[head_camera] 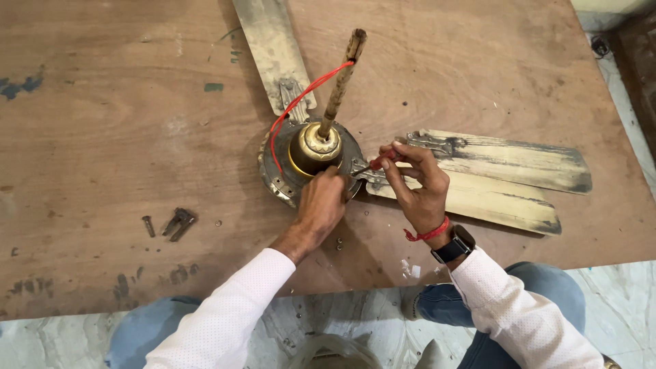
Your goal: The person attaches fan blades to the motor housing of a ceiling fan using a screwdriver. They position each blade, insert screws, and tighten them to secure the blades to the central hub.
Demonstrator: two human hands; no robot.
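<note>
The old ceiling fan point(311, 154) lay near the middle of the frame on a worn wooden board point(102, 123) that served as a bench. Its rusty rod point(339, 85) stood up from the brass cup point(313, 152), with a red wire point(294, 106) running along it.

The left hand point(321, 205) was closed over the lower edge of the motor housing, holding it steady; what was under its fingers could not be seen. The right hand point(417, 181) was curled around a small red-handled screwdriver point(379, 162), with the tip at the bracket of a blade point(478, 198) on the right.

The work seemed to be in the middle. Three blades were still beside the motor, one point(273, 48) cut off at the upper edge. A few loose screws point(171, 224) lay at the lower left, and small ones point(338, 242) near the left wrist, so some fasteners looked already removed.

Whether the blades on the right were still fixed, I could not tell.
</note>
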